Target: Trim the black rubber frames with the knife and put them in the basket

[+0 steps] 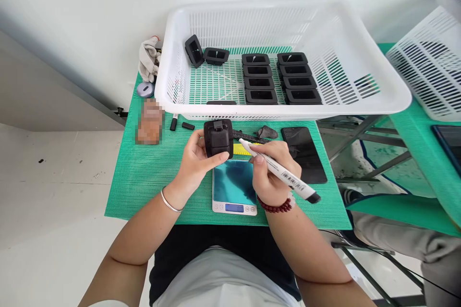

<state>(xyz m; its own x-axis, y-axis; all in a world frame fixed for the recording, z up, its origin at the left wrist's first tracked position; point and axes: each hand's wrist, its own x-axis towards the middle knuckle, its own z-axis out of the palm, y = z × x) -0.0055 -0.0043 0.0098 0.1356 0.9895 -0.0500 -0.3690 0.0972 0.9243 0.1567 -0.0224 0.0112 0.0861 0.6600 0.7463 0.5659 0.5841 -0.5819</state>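
Note:
My left hand (196, 156) grips a black rectangular plastic part (219, 140) with a wide flange, its closed back turned up toward me. In my right hand (272, 172) is a white marker pen (284, 172), held like a pencil. Its pale tip points at the part and stands a little apart from it; the dark end sticks out to the lower right. Below both hands lies a small digital scale (235, 184) with a shiny blue plate and a lit display. Nothing rests on its plate.
Behind the hands stands a large white basket (284, 110) holding several similar black parts (261, 97). On the green mat (144, 192) lie a phone (304, 153), a yellow strip (242, 149), a black cap (188, 125) and another marker (174, 122). A glove (147, 60) sits at left; someone's leg (399, 235) shows at right.

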